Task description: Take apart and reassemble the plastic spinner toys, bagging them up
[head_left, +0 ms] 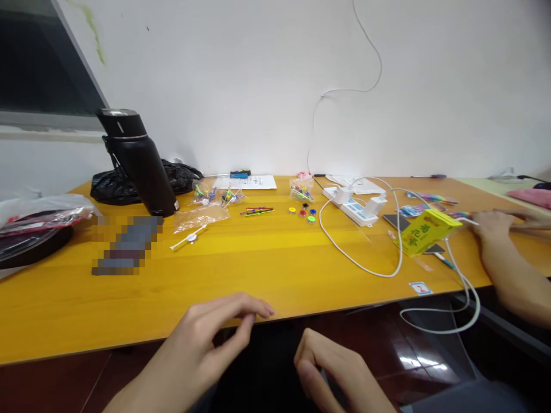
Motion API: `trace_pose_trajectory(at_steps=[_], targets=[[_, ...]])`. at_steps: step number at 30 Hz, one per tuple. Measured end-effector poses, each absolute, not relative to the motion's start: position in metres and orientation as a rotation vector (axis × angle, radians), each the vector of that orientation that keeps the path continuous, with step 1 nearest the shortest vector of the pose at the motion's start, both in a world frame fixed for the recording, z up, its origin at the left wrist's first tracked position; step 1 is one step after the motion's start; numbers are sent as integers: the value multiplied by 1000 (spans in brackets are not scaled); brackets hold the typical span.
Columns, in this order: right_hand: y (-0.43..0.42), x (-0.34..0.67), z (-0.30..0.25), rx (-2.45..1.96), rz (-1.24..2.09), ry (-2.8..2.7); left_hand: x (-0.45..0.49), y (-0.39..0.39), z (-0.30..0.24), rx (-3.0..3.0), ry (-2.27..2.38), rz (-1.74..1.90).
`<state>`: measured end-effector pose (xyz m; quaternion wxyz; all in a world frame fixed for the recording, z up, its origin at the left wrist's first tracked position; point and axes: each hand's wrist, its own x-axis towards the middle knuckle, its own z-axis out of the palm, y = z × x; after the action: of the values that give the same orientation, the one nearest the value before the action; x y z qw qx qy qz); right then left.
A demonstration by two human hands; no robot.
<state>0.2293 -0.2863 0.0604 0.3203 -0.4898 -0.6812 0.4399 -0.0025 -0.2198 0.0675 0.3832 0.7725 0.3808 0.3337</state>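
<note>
My left hand hovers at the table's front edge, fingers stretched forward and thumb apart, with nothing in it. Lower and to the right, my right hand is off the table, its fingers curled in; no object shows in it. On the table beyond them lie several small coloured discs in yellow, black, red, blue and green. Left of these is a small bundle of coloured thin sticks. A white stick with a round piece lies near an empty clear plastic bag.
A black bottle stands at left beside a black plastic bag. Bagged parts lie farther back. A white power strip with looping cables and a yellow box sit at right, near another person's hand.
</note>
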Motion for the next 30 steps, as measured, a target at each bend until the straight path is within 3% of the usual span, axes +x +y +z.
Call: trace_pose_trajectory(at_steps=[7, 11, 19, 30], targets=[[-233, 263, 39, -1419, 703, -1988, -21, -163, 58, 2223, 1199, 790], [-195, 285, 36, -1463, 553, -2106, -16, -143, 49, 2333, 1144, 686], [-81, 327, 48, -1745, -125, -2073, 21, -83, 55, 2509, 983, 571], [-29, 331, 41, -1794, -67, -2131, 21, -59, 37, 2309, 972, 767]])
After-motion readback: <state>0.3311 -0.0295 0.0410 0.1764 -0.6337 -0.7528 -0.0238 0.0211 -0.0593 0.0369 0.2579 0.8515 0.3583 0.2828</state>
